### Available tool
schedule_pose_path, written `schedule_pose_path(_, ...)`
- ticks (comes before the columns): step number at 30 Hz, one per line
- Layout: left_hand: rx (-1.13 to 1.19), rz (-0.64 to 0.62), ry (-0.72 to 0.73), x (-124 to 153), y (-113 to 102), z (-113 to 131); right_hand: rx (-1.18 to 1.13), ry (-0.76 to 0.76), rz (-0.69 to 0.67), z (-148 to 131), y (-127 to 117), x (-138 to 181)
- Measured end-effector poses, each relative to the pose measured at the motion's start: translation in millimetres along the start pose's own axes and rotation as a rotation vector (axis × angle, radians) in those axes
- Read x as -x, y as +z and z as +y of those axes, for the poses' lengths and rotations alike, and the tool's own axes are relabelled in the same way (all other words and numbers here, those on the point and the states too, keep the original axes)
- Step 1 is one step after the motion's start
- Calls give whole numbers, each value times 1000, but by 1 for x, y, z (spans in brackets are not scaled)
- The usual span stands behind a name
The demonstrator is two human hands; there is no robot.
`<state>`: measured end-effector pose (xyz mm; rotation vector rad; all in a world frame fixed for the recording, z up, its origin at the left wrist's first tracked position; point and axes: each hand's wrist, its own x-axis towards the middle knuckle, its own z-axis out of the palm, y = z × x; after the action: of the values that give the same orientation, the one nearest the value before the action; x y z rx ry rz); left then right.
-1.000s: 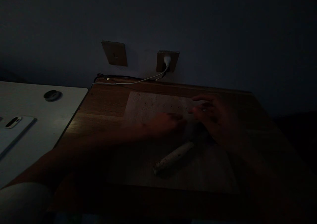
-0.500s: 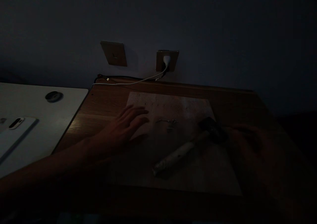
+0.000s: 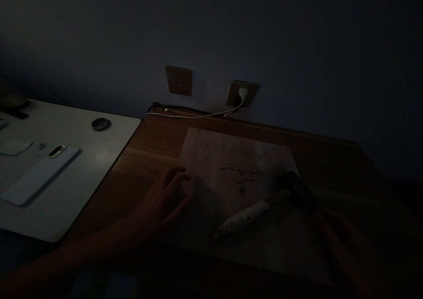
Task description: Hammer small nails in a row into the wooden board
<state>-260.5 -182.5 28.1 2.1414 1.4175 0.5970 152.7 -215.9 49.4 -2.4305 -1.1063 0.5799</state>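
A hammer (image 3: 263, 207) lies in deep shadow on a pale board (image 3: 206, 158), its grip whitish and scuffed with dark marks, its neck narrow and darker, its head blocky and nearly black. The tool's long axis runs diagonally, the butt of the grip pointing near and left, the head far and right; the head itself sits crosswise, reaching the board's right edge.

On the board just beyond the grip, slim nails (image 3: 243, 172) lie scattered, some catching a glint. Small dark specks line the board's far part.

A person's left hand (image 3: 170, 195) rests at the board's left edge, fingers loosely bent and thumb apart, with nothing visible in its grasp. The right hand (image 3: 340, 233), dim at the near right, is beside the hammer's head; whether its fingers are closed or touching the tool cannot be told.

Beneath the board is a brown wooden desk (image 3: 142, 158). Along its far edge, a white cable (image 3: 201, 116) runs to a plug (image 3: 243, 92) in the right-hand wall plate (image 3: 254, 89).
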Motion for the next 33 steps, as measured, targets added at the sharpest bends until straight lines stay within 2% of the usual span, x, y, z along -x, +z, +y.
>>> schedule_pose_path(3, -5, 53, -86, 3, -8, -2, 34, -34, -1, 0, 9, 8)
schedule_pose_path(6, -12, 132, -210, 11, -22, -12, -56, -60, -41, -7, 26, 20)
schedule_pose_path(11, -52, 263, -411, 25, -54, -36, -258, -93, -155, -39, 63, 38)
schedule_pose_path(15, -86, 335, -506, 32, -80, -56, -421, -146, -241, -68, 90, 51)
schedule_pose_path(20, -153, 382, -573, 36, -100, -76, -463, -243, -328, -92, 106, 71)
schedule_pose_path(27, -175, 331, -574, 33, -95, -83, -477, -258, -330, -93, 106, 74)
schedule_pose_path(30, -203, 281, -497, 30, -82, -78, -422, -217, -258, -82, 97, 65)
schedule_pose_path(33, -248, 221, -354, 26, -63, -66, -317, -121, -171, -66, 79, 51)
